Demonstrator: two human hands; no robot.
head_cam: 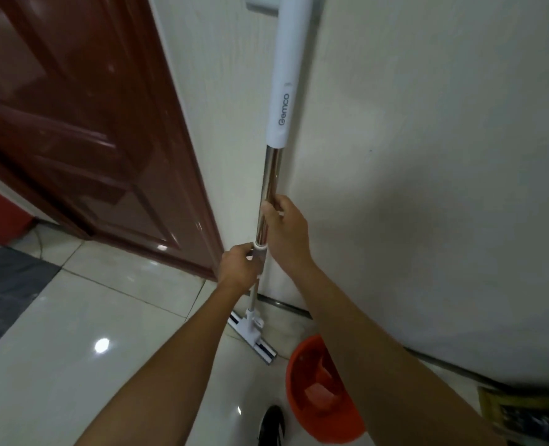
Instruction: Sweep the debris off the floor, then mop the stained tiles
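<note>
A tall mop (271, 175) stands nearly upright in the corner between the door frame and the wall. It has a white upper grip, a shiny metal shaft and a flat white head (254, 338) resting on the floor tiles. My right hand (284, 230) is closed around the metal shaft. Just below it, my left hand (239, 268) grips the pale collar on the shaft. An orange bucket (320, 394) sits on the floor to the right of the mop head.
A dark red wooden door (83, 130) stands at the left. The cream wall (427, 156) fills the right side. Glossy pale tiles (89, 333) cover the floor, with a dark mat (6, 284) at far left. A black shoe (271, 426) shows at the bottom.
</note>
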